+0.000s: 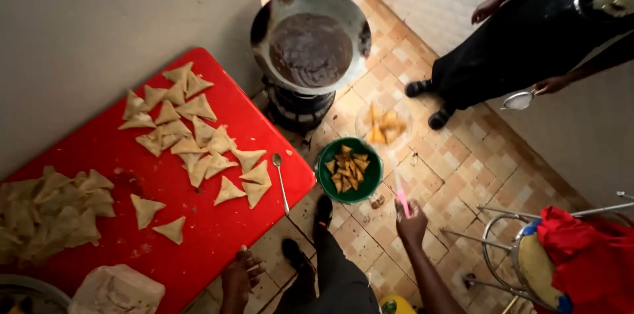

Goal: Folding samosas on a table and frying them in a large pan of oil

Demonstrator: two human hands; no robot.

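Note:
My right hand (411, 227) is shut on a thin pink stick-like tool (401, 196), held over the tiled floor just right of a green bowl (328, 182) of fried golden pieces. My left hand (239, 278) rests with fingers apart on the near edge of the red table (205, 235). Several raw folded triangular pastries (198, 136) lie across the table. A metal spoon (280, 180) lies near the table's right edge. A large wok of dark oil (310, 46) sits on a burner (296, 109) beyond the table.
A clear bowl of fried pieces (384, 124) sits on the floor by the green bowl. Another person in black (528, 43) stands at the upper right holding a small strainer (518, 99). A metal stool with red cloth (568, 254) is at right. A pile of pastry pieces (46, 211) covers the table's left.

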